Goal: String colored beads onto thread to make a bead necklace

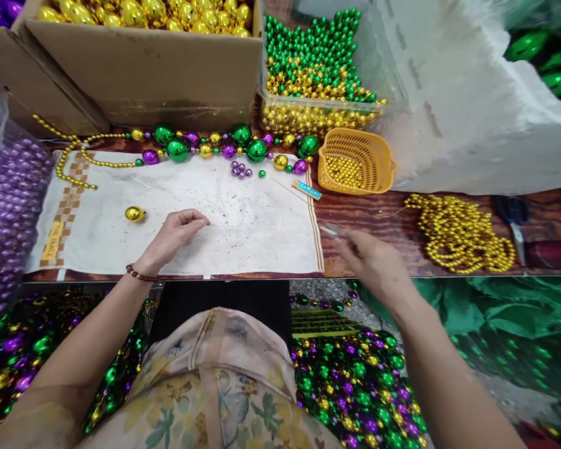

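My left hand rests over a white cloth, its fingertips pinched together on something too fine to make out, perhaps a thread. My right hand is blurred by motion at the cloth's right edge, near a small clear item. A single gold bead lies on the cloth left of my left hand. Along the cloth's far edge runs a strand of green, purple and gold beads. A few loose purple beads lie under it.
A yellow basket with gold beads stands at right, a gold bead pile and scissors beyond. Cardboard boxes and a clear tub of green and gold beads stand behind. Purple beads fill the left; finished strands lie below.
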Tool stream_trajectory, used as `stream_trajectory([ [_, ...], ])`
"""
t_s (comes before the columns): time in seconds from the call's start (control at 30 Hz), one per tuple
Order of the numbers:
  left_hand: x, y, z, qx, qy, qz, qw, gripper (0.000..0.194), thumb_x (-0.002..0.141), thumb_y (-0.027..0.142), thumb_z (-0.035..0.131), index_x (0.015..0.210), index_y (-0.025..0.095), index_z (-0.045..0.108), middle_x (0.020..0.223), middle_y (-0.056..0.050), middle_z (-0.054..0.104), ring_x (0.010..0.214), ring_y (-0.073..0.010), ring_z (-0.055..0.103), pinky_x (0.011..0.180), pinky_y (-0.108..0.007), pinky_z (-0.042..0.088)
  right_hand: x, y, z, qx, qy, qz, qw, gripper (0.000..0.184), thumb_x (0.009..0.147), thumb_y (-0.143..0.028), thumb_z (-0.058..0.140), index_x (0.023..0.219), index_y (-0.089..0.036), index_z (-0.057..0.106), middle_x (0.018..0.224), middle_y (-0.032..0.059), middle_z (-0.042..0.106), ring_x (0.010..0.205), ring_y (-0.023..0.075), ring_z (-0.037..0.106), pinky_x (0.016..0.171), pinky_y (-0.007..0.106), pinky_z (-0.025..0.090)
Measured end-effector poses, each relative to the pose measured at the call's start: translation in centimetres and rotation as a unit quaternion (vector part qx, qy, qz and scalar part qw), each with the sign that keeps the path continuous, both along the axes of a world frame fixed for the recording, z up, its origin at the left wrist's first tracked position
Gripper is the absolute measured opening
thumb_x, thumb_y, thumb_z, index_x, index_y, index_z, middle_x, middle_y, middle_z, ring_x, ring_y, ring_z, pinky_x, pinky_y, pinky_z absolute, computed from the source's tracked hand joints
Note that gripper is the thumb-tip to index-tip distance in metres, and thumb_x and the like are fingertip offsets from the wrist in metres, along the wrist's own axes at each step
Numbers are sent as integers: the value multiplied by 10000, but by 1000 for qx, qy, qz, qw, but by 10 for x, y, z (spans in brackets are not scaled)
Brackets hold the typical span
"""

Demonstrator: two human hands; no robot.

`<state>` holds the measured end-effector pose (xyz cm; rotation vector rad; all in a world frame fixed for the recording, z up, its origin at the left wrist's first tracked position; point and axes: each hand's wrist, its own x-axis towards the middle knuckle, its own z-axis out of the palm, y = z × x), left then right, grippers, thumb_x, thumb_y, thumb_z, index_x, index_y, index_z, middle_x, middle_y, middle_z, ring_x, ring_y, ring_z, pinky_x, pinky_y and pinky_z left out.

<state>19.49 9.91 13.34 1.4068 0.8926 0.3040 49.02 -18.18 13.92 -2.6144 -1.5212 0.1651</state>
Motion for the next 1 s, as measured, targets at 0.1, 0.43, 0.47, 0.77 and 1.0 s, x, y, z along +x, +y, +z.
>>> stream_trajectory([
  [0.1, 0, -5, 8, -5, -21, -5, 1000, 191, 808, 352, 704, 797, 162, 709, 516, 61, 354, 462, -56, 248, 447, -224, 171, -45, 25, 2, -36, 42, 75, 996, 321, 999, -288, 436, 1235, -173, 619, 1188, 120, 708, 955, 250, 693, 690, 309, 477],
  [0.43, 1, -18, 39, -22, -62, -11, 998, 175, 785, 337, 727, 779, 165, 703, 514, 64, 335, 457, -49, 209, 448, -236, 134, -80, 61, 6, -184, 6, 74, 980, 311, 1026, -219, 400, 1266, -160, 588, 1177, 124, 682, 915, 249, 689, 599, 297, 350],
  [0.47, 2, -19, 41, -24, -64, -12, 998, 178, 784, 340, 729, 778, 164, 702, 515, 63, 339, 457, -49, 210, 447, -235, 134, -80, 63, 6, -187, 7, 75, 979, 303, 1026, -215, 398, 1256, -160, 588, 1175, 121, 681, 923, 251, 689, 601, 299, 344],
  [0.77, -6, -25, 42, -10, -54, -48, 997, 214, 841, 391, 689, 819, 178, 704, 528, 48, 341, 472, -64, 220, 456, -247, 177, -76, 77, -10, -156, 35, 55, 986, 279, 1035, -229, 360, 1129, -171, 615, 1078, 150, 709, 840, 260, 694, 633, 302, 393],
  [1.0, -8, -2, 20, 152, 30, -1, 988, 182, 861, 364, 642, 815, 196, 696, 615, -7, 523, 583, -128, 438, 562, -273, 374, -13, 14, -13, 53, 129, -33, 990, 311, 982, -344, 438, 1102, -159, 658, 966, 124, 733, 830, 243, 671, 721, 314, 472],
])
